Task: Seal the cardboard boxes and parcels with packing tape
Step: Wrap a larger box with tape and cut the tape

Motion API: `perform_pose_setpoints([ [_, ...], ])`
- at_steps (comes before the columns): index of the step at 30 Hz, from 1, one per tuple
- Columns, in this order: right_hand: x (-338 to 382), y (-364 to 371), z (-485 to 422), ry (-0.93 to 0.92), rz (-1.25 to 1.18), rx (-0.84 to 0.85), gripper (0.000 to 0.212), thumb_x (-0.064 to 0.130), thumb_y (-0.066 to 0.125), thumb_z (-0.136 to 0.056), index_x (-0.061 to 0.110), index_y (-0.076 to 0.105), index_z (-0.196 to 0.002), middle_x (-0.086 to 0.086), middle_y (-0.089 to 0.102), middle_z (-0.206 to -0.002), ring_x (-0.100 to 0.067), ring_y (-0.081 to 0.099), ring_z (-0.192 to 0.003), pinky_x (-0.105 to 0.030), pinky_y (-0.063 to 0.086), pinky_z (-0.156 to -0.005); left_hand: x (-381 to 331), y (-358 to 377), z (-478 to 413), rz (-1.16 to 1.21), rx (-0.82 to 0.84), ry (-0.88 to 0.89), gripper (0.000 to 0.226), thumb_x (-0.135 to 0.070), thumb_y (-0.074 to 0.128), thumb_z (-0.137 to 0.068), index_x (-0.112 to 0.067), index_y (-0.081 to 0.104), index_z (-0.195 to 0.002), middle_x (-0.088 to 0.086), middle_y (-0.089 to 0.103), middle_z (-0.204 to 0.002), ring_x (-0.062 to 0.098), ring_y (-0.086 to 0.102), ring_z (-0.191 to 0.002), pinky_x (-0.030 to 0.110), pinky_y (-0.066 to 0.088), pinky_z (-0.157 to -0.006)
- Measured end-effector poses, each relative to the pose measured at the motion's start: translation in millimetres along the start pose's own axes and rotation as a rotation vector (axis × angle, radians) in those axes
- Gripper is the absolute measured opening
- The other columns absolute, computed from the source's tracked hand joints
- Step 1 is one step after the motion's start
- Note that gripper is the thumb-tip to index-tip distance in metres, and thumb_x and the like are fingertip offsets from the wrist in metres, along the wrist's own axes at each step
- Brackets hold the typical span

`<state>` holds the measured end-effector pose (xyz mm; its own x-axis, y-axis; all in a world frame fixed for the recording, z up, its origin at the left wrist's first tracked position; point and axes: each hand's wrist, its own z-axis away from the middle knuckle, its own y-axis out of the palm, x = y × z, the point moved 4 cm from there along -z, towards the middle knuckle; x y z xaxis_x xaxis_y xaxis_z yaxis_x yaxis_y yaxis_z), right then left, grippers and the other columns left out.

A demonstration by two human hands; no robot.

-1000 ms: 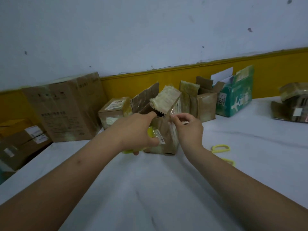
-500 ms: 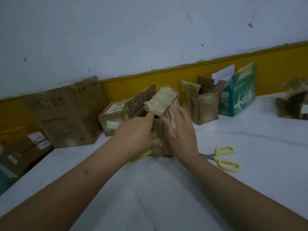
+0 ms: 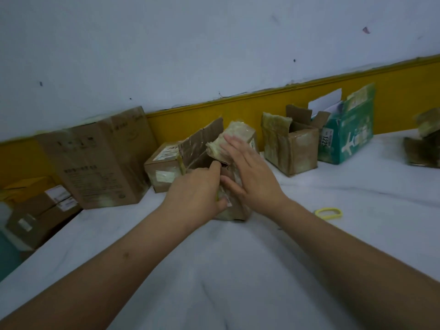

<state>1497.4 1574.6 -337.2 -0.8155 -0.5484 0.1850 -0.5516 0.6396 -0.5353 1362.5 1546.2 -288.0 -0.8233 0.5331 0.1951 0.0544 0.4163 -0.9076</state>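
Yellow-handled scissors (image 3: 328, 213) on white table (image 3: 214, 270)

On the table (image 3: 214, 270): five brown boxes (image 3: 95, 158) (image 3: 162, 172) (image 3: 240, 136) (image 3: 290, 151) (image 3: 426, 144), one green box (image 3: 350, 134), one pair of scissors (image 3: 328, 213), two hands (image 3: 197, 189) (image 3: 252, 177).

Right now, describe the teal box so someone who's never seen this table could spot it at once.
Follow the yellow wall band to the right along the back of the white table. Just right of an open brown carton stands the teal box. It alone is green among brown parcels, printed with a white aeroplane.
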Motion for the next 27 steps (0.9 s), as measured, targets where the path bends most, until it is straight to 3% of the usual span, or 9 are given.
perform_pose_setpoints([
  [3,-4.9,-0.7,-10.5,-0.121,-0.018,0.137,0.052,0.048,0.044,-0.1,0.015,0.048,-0.14,-0.001,0.048,-0.146,-0.018,0.037,-0.14,-0.036,0.031,-0.115,2.4,0.9,0.5,-0.02,-0.029,-0.002,0.057,-0.047,0.062,-0.089,-0.02,0.038,-0.132,0.002,0.062,-0.108,0.022,0.062,-0.094,0.031,0.041,-0.061],
  [6,-6.4,2.2,-8.4,-0.14,0.047,0.052,0.048,0.05,0.043,-0.099,0.009,0.06,-0.116,-0.007,0.061,-0.113,-0.027,0.054,-0.109,-0.039,0.041,-0.096,0.9,1.9,9.2,-0.086,-0.092,-0.035,0.059,-0.05,0.056,-0.092,-0.021,0.031,-0.136,-0.001,0.065,-0.101,0.021,0.065,-0.088,0.032,0.044,-0.061],
  [9,-6.6,1.2,-2.6,-0.103,0.011,-0.059,0.041,0.045,0.046,-0.098,0.007,0.061,-0.098,-0.007,0.058,-0.095,-0.027,0.052,-0.095,-0.04,0.039,-0.088,-1.9,1.3,23.5,-0.179,-0.194,-0.062,0.058,-0.051,0.048,-0.096,-0.022,0.022,-0.139,-0.008,0.057,-0.08,0.014,0.06,-0.073,0.028,0.036,-0.058],
  [14,-6.9,3.4,-8.1,-0.072,-0.038,-0.027,0.039,0.042,0.047,-0.098,0.008,0.051,-0.08,-0.005,0.046,-0.08,-0.022,0.043,-0.08,-0.033,0.03,-0.075,21.4,4.0,32.2,-0.16,-0.204,-0.137,0.045,-0.064,0.041,-0.094,-0.024,0.045,-0.113,-0.006,0.061,-0.082,0.015,0.06,-0.076,0.027,0.03,-0.051],
  [16,-7.3,3.8,-14.3,-0.081,-0.041,0.042,0.043,0.051,0.045,-0.097,0.01,0.055,-0.085,-0.002,0.05,-0.082,-0.022,0.046,-0.082,-0.031,0.029,-0.076,27.7,6.6,30.7,-0.18,-0.196,-0.059,0.045,-0.065,0.04,-0.093,-0.023,0.056,-0.097,-0.003,0.059,-0.08,0.017,0.06,-0.075,0.025,0.02,-0.047],
  [18,-5.0,-0.1,-25.1,-0.102,-0.011,0.222,0.055,0.067,0.04,-0.093,0.021,0.064,-0.112,0.002,0.059,-0.099,-0.02,0.051,-0.093,-0.034,0.036,-0.083,32.6,4.4,26.9,-0.211,-0.166,-0.007,0.043,-0.065,0.038,-0.095,-0.025,0.054,-0.088,-0.004,0.052,-0.078,0.015,0.051,-0.07,0.025,0.02,-0.048],
  [20,-2.4,-7.7,-41.1,-0.107,0.034,0.446,0.069,0.078,0.04,-0.084,0.034,0.054,-0.136,0.009,0.059,-0.124,-0.015,0.047,-0.108,-0.035,0.039,-0.094,39.4,5.4,21.6,-0.261,-0.101,0.002,0.043,-0.065,0.034,-0.097,-0.026,0.052,-0.091,-0.004,0.053,-0.085,0.014,0.049,-0.075,0.028,0.028,-0.055],
  [24,9.8,-8.5,-62.3,-0.147,0.076,0.705,0.083,0.078,0.047,-0.077,0.035,0.039,-0.148,0.011,0.046,-0.148,-0.011,0.041,-0.132,-0.036,0.037,-0.109,48.5,10.2,14.9,-0.314,-0.061,0.032,0.048,-0.063,0.033,-0.099,-0.022,0.058,-0.098,-0.002,0.059,-0.093,0.016,0.055,-0.08,0.029,0.034,-0.059],
  [27,15.4,0.1,-65.6,-0.086,0.116,0.832,0.074,0.071,0.044,-0.087,0.035,0.032,-0.151,0.013,0.053,-0.133,-0.011,0.051,-0.115,-0.032,0.043,-0.091,47.6,11.0,15.1,-0.28,-0.057,0.065,0.047,-0.06,0.03,-0.1,-0.022,0.057,-0.098,-0.004,0.053,-0.086,0.015,0.048,-0.074,0.028,0.027,-0.052],
])
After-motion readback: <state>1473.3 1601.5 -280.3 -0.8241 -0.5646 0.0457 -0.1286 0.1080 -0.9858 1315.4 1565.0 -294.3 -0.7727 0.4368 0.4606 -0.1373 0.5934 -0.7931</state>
